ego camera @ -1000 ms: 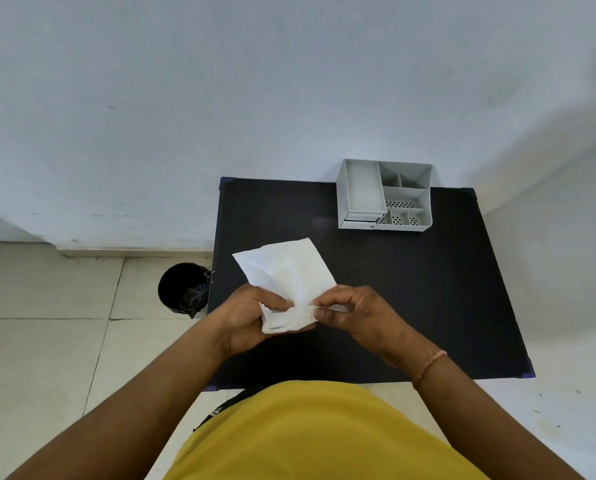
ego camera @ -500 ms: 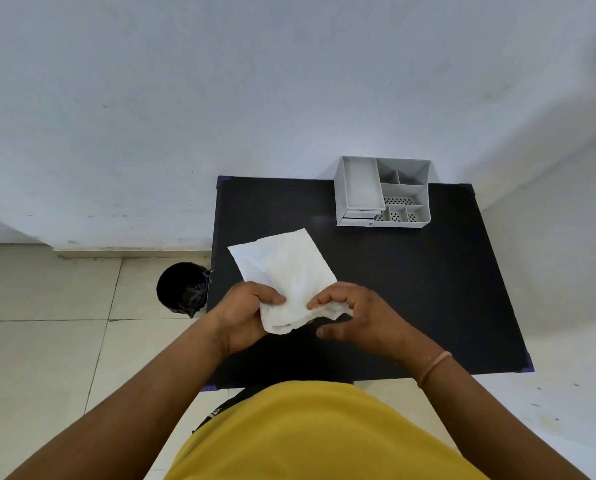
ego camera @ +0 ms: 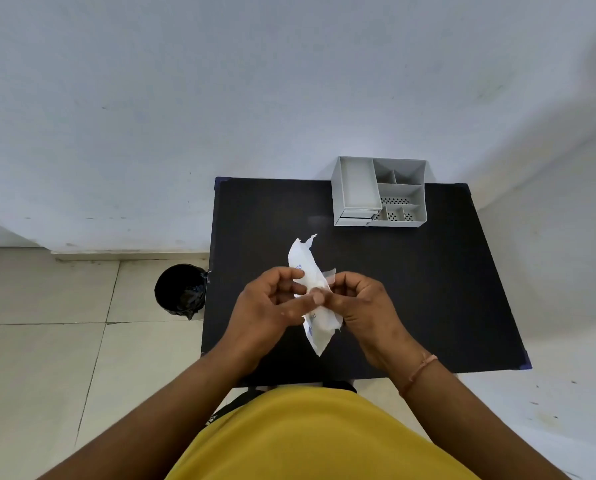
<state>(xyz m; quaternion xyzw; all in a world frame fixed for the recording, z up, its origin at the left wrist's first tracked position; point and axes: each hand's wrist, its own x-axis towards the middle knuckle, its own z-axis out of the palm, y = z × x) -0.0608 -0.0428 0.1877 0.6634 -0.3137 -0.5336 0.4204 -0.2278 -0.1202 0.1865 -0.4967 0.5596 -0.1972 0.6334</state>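
A white paper sheet with faint blue print is bunched into a narrow strip above the black table. Its torn top end sticks up and its lower tip hangs below my hands. My left hand grips the strip from the left, thumb on top and fingers under it. My right hand pinches it from the right, with an orange band on that wrist. Both hands meet at the middle of the paper and hide that part.
A grey desk organiser with several compartments stands at the table's far edge by the white wall. A black bin with a bag liner sits on the tiled floor left of the table. My yellow shirt fills the bottom.
The paper was a wide flat sheet; now it is gathered lengthwise into a narrow strip. Both hands came closer together around its middle.
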